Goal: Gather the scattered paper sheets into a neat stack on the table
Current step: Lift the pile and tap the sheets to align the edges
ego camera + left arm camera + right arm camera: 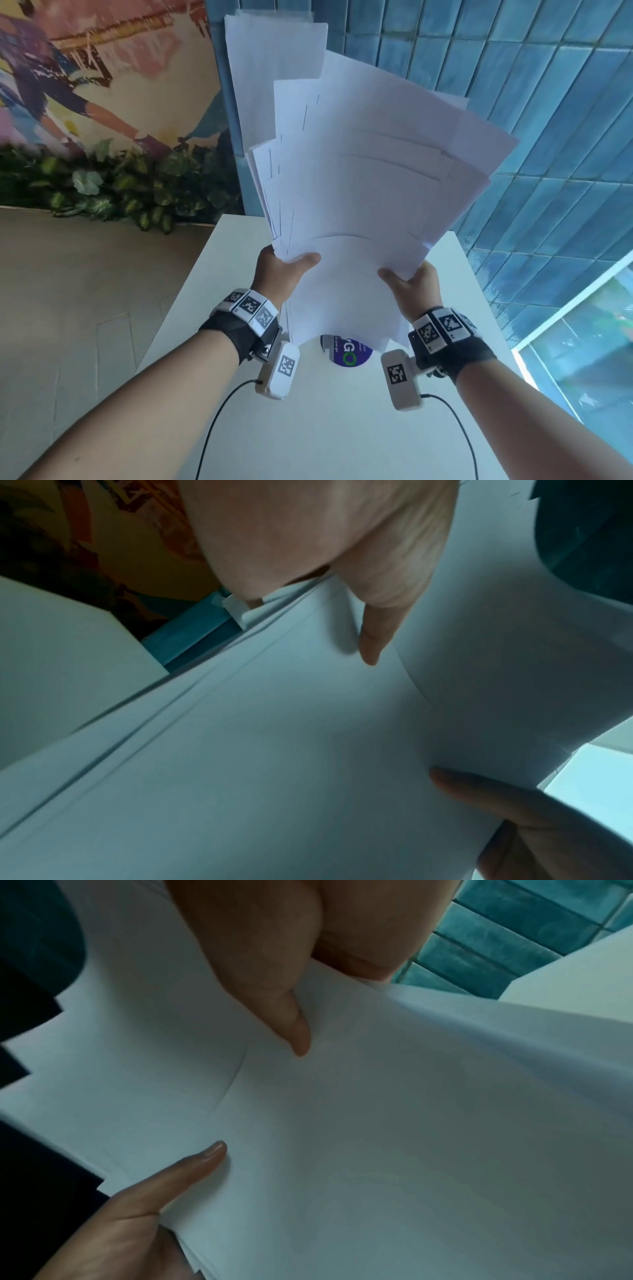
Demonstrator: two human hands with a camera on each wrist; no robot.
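the sheets [359,192] stand fanned above the table [342,428] — left hand [279,274] at their left edge, right hand [414,287] at their right. a sticker [346,353] lies on the table under them.

Count: two hands, one fanned bundle of paper, one table, one sticker.

Two hands are in view, the left hand [279,270] and the right hand [412,284], each gripping one lower side of a single fanned bundle of paper sheets [359,178]; the sheets overlap too much for an exact number, though more than ten separate edges show. Each wrist carries one band of square markers, two in all, the left band [250,308] and the right band [442,325], and one black cable runs from each. One white table [342,428] lies below, with one round purple sticker [346,351] near its middle, partly hidden by the paper.
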